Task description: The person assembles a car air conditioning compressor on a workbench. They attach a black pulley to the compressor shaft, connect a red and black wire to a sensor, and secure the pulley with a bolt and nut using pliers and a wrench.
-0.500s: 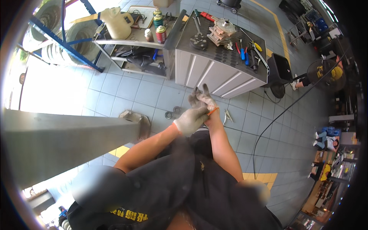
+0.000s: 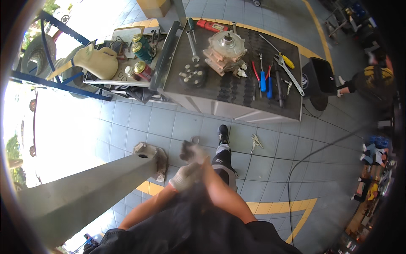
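Both my hands wear pale work gloves with grey fingers, and they are together in front of my body. My left hand (image 2: 186,177) is closed at my right wrist, on the cuff of the right glove. My right hand (image 2: 193,153) is smeared by motion, so how its fingers stand is hard to see. Beyond them is a workbench (image 2: 194,100) with a dark top. On it sit a metal housing (image 2: 226,48), a round dark part with studs (image 2: 192,75), a combination wrench (image 2: 192,46), blue-handled screwdrivers (image 2: 263,81), a yellow-handled screwdriver (image 2: 287,62) and an adjustable wrench (image 2: 292,76).
A grey post with a bolted base (image 2: 150,161) stands at my left. Locking pliers (image 2: 256,143) and a ring (image 2: 195,139) lie on the tiled floor. A cart with a beige jug (image 2: 97,62) and spray cans (image 2: 141,51) adjoins the workbench. A black cable (image 2: 311,154) crosses the floor at right.
My hands have moved down and left, closer to my body, staying together at the right wrist. The view has shifted nearer to the workbench, and my foot now shows stepping forward.
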The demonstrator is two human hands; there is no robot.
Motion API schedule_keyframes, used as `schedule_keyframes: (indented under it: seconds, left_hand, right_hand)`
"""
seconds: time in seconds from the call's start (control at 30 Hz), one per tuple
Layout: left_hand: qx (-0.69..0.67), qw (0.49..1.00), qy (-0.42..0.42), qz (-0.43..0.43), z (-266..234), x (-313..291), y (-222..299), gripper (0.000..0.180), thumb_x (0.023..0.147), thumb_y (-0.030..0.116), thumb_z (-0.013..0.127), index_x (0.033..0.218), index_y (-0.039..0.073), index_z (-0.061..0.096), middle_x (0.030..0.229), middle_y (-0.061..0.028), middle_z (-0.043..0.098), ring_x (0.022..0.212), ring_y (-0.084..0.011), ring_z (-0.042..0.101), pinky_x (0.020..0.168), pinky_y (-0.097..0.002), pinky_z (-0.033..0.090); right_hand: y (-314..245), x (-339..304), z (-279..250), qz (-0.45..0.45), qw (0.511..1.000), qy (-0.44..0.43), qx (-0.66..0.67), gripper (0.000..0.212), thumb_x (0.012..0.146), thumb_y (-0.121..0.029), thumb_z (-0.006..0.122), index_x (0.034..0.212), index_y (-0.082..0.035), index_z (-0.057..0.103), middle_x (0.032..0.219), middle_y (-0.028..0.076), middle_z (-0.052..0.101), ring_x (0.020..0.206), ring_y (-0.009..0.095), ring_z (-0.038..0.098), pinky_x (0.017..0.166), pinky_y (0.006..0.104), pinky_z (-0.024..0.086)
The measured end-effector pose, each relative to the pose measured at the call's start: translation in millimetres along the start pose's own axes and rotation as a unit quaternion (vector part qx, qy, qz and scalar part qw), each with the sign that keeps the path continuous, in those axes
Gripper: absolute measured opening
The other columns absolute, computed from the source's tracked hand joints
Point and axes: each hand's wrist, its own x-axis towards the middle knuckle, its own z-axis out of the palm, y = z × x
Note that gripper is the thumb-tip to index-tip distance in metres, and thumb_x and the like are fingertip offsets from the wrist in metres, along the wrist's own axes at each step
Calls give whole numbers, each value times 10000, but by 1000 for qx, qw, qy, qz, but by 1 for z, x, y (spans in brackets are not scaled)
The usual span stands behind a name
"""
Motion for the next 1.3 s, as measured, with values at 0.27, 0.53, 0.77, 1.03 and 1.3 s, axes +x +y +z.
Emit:
schedule_keyframes:
  seconds: [0.27, 0.53, 0.77, 1.03, 1.3]
  left_hand:
    - [-16, 961, 189, -201, 20, 55, 2, 168, 1196, 102, 612, 1304, 11, 703, 1079, -69, 749, 1003, -166, 689, 879, -373, 569]
    - [242, 894, 243, -289, 42, 48, 42, 268, 1149, 206, 689, 1372, 60, 716, 1038, -237, 817, 980, -452, 821, 838, -530, 617]
    - [-216, 817, 443, -301, 56, 48, -49, 385, 1181, 206, 632, 1487, -20, 693, 1393, -183, 779, 1291, -386, 765, 1070, -424, 607]
    - [275, 898, 108, -327, 48, 28, -14, 496, 1161, 306, 712, 1568, 26, 669, 1561, -197, 739, 1519, -309, 658, 1281, -451, 502]
    - [95, 823, 297, -474, 33, 2, 17, 537, 1125, 456, 638, 1051, -37, 836, 893, -343, 793, 957, -598, 800, 785, -629, 609]
  right_hand:
    - [-30, 50, 13, 201, 965, -48, 158, 893, 980, -836, 763, 1587, -186, 690, 1371, 133, 784, 1286, 361, 738, 1110, 564, 589]
    - [-27, 44, 30, 266, 940, -119, 177, 334, 1151, -194, 747, 1481, -140, 754, 1197, 46, 835, 915, 177, 785, 755, 374, 650]
    - [-18, 26, 85, 204, 835, -292, 420, 545, 1229, -541, 547, 1399, -102, 820, 1462, 181, 810, 1389, 439, 746, 1293, 674, 477]
    - [-64, 8, 123, 354, 879, -228, 223, 1012, 978, -959, 621, 1767, -340, 483, 1746, 175, 510, 1401, 412, 668, 1204, 589, 510]
    - [1, 28, 122, 320, 906, 108, -255, 370, 1054, -505, 736, 854, -202, 667, 748, -36, 603, 609, 146, 559, 608, 350, 458]
